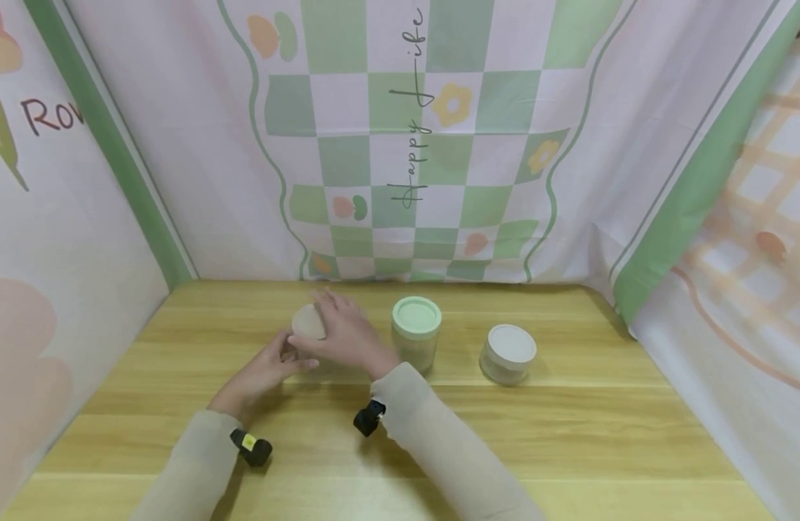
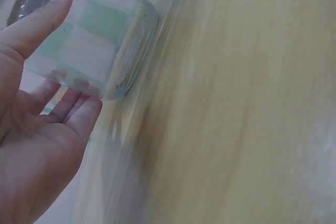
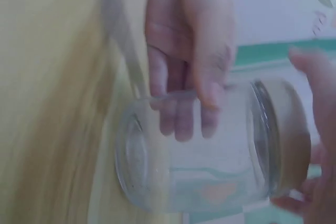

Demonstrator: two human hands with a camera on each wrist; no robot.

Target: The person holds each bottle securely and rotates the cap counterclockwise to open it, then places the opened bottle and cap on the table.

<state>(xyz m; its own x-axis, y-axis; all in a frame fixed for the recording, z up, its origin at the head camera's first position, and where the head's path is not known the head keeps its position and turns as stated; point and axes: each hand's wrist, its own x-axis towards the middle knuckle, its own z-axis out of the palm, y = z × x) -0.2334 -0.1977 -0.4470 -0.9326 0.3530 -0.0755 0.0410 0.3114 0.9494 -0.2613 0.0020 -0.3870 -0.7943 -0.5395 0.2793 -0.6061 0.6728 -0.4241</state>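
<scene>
Currently, we clamp the jar (image 3: 236, 150) in the left fingers (image 2: 84, 119), its lid (image 3: 291, 135) uppermost between the right fingers (image 3: 319, 80), whose grip we cannot confirm.

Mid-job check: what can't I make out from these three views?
Head view: much of the held jar, behind the left hand and right hand.
Left wrist view: most of that jar's lid, cut off by the left edge.
Right wrist view: whether the right hand grips the lid; blur and the right edge hide it.
Head view: part of the green-lidded jar's base, behind the right arm.
</scene>
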